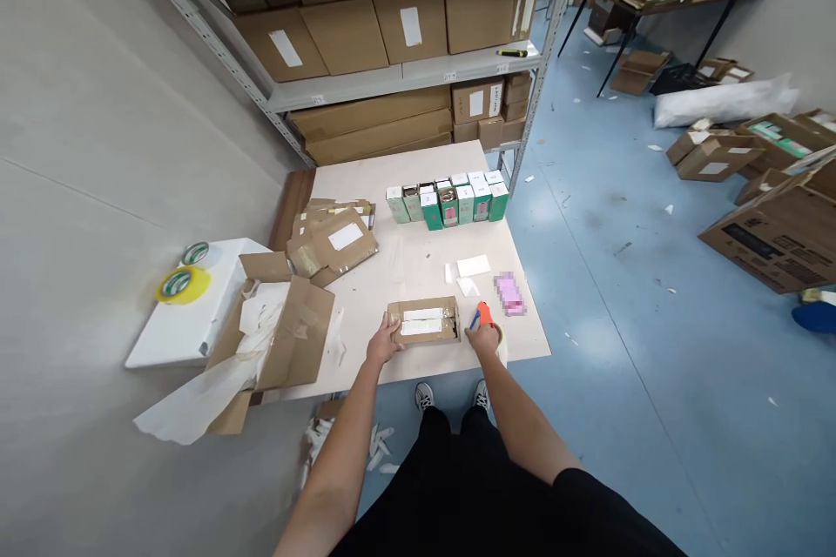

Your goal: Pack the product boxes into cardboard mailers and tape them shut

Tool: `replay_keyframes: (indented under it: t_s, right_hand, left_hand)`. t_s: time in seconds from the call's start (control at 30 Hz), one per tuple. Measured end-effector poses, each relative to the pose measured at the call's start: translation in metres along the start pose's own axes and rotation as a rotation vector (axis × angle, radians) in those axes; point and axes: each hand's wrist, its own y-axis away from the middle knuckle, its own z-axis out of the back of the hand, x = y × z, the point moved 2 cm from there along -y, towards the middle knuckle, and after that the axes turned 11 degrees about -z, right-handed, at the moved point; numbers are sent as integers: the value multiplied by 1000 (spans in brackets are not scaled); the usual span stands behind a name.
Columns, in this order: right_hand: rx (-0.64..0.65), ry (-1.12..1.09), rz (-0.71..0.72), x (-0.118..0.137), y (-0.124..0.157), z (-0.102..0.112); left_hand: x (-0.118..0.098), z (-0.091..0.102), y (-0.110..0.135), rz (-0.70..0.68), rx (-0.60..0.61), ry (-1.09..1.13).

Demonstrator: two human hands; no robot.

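A small flat cardboard box (424,315) with white labels on its top lies near the front edge of the table. Around its left end my left hand (384,341) is closed, steadying it. My right hand (483,338) grips an orange and blue tape dispenser (484,314), just right of the box and apart from it; the tape roll is partly hidden by the hand. Beyond the dispenser lie white paper pieces (473,265) and a blurred pink item (510,293).
Green and white small boxes (448,204) stand in rows at the table's back. Flattened cardboard (340,244) lies at the left, near an open carton (297,335) stuffed with white wrapping. Yellow tape (183,285) rests on a white surface. A loaded shelf (392,74) rises behind.
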Motion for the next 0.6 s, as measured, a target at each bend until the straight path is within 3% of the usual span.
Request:
replay_keyframes:
  t_s: [0.1,0.23,0.43,0.5,0.6]
  right_hand:
    - [-11,7,-97,-3,-2,0]
    - [-21,-38,-118,9,-6,13]
    - [-133,-232,79,44,25,41]
    - [-109,-315,131,62,46,47]
    - [-10,-471,320,95,78,49]
  left_hand:
    - [2,-2,0,-7,-20,14]
    - [4,-3,0,-26,-23,20]
    - [6,-4,2,-57,-16,59]
    - [7,-4,2,-65,-13,70]
    - [7,-5,0,-84,-12,88]
